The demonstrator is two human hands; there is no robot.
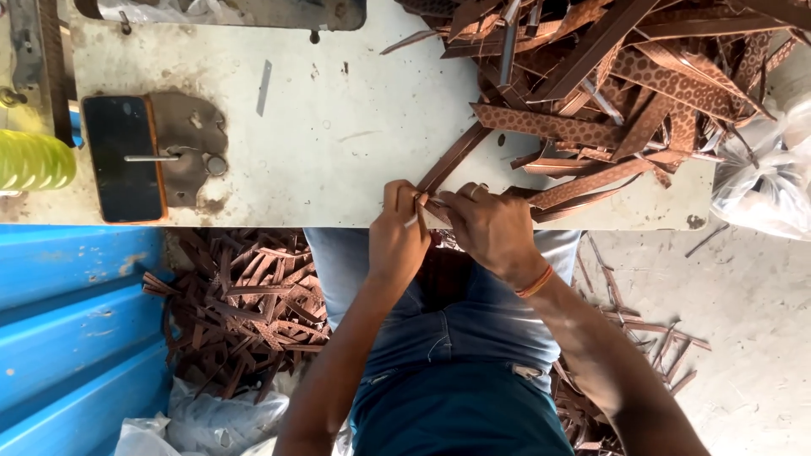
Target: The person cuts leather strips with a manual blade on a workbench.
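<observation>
The strips [625,76] heaped on the table [338,143] are brown, several stamped with a darker dotted pattern, others plain. The table is off-white, stained and speckled with dark spots. A phone [122,156] lies on it with a black screen and an orange edge. Beside it stands a yellow-green ribbed spool [34,160]. The panel [76,321] below is bright blue. The jeans [448,321] are faded blue, and the wrist thread [536,282] is orange.

My hands pinch a matt brown leathery strip [450,160]; the worn table [355,110] looks scuffed and stained, my jeans [448,329] soft denim.
</observation>
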